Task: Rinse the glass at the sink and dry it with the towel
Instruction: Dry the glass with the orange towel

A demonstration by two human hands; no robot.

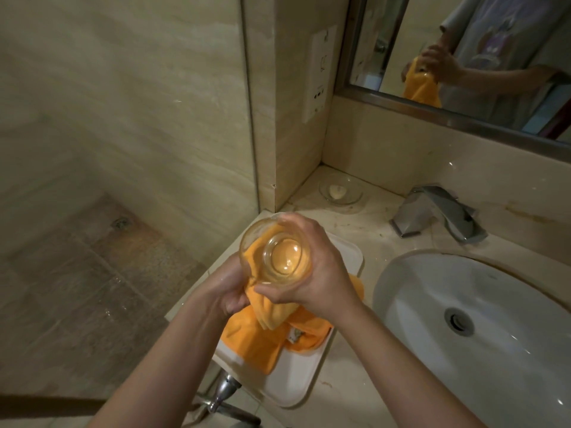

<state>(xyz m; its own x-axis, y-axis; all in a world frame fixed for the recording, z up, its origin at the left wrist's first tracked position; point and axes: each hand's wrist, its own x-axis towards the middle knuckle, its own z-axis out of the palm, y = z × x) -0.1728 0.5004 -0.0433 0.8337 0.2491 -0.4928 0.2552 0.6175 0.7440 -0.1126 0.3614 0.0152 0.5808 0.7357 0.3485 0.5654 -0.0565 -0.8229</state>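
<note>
Head view. Glass [275, 251] held above the left end of the marble counter [355, 381], tilted so that its thick base faces the camera; part of the orange towel [272, 310] is stuffed inside it and shows through the clear wall. The right hand [312, 267] wraps its fingers and thumb around the glass from the right. The left hand [228, 291] is curled below and to the left of the glass, gripping the towel where it leaves the mouth. The rest of the towel hangs down and lies bunched in a white rectangular tray [293, 384], which rests on the counter beside the sink. The white oval sink [463, 304] sits to the right, well apart from the glass, its drain [458, 321] open and the basin holding no visible water. A chrome faucet [438, 214] stands behind the sink. Near the wall corner, a small clear glass dish [340, 189] holds a pale object too indistinct to identify. The mirror [463, 57] above the counter reflects the person holding glass and towel.
</note>
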